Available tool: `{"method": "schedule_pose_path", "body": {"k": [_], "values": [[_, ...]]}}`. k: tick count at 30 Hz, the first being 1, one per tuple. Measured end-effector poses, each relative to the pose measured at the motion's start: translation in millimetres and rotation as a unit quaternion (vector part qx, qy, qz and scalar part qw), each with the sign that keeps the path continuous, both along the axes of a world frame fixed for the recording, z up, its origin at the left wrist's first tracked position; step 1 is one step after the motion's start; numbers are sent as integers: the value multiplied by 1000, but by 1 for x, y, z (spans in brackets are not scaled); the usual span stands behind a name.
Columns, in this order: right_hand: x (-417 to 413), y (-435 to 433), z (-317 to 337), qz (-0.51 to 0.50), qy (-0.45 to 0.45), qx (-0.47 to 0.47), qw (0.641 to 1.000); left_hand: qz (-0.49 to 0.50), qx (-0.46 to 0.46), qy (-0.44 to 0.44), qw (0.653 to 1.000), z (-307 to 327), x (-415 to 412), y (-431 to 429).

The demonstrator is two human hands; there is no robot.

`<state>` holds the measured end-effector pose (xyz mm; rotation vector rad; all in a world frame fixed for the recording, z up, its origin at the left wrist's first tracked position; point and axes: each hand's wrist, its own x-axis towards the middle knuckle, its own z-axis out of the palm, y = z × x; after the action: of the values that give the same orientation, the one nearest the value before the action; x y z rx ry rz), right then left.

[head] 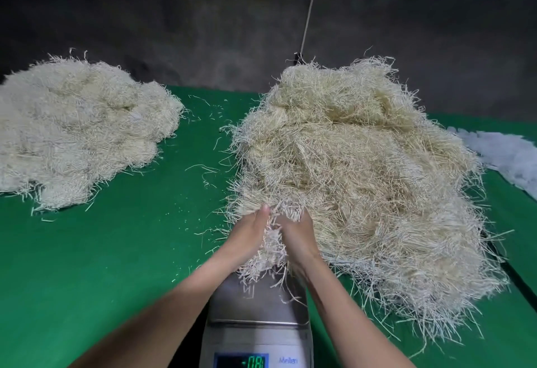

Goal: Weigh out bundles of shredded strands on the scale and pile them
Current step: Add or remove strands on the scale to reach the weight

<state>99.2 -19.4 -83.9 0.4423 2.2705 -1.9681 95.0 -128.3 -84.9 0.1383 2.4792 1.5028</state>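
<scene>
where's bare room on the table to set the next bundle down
The widest bare table is front left, between the left pile and the scale. A narrower strip runs between both piles, dotted with stray strands. Right of the scale, the big pile covers the table.

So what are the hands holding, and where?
A bundle of strands, held by its sides between the left hand and right hand, above the scale.

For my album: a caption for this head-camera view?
Left hand and right hand hold a bundle of shredded strands over the scale, beside the big heap.
</scene>
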Motion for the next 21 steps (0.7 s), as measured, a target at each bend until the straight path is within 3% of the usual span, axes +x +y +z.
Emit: {"method": "schedule_pose_path", "body": {"k": [3, 5, 7, 10, 13, 18, 19, 21], "values": [[4, 9, 0, 53, -48, -78, 994, 56, -39, 81, 994, -9, -4, -5], [9, 24, 0, 121, -67, -18, 990, 91, -17, 73, 993, -20, -6, -14], [14, 39, -8, 123, -46, 69, 989, 108, -11, 51, 993, -26, -6, -21], [23, 51, -23, 128, -33, 162, 978, 64, -76, 46, 994, -39, -3, -24], [32, 52, -35, 128, -44, 184, 973, 25, -85, 5, 996, -53, 5, -23], [39, 53, -46, 82, -10, 262, 962, 49, -316, 90, 943, -52, 9, -33], [40, 52, -46, 76, 7, 292, 953, 49, -314, 110, 942, -49, 9, -34], [42, 48, -45, 77, 48, 335, 938, 40, -222, 101, 969, -44, 11, -34]]}}
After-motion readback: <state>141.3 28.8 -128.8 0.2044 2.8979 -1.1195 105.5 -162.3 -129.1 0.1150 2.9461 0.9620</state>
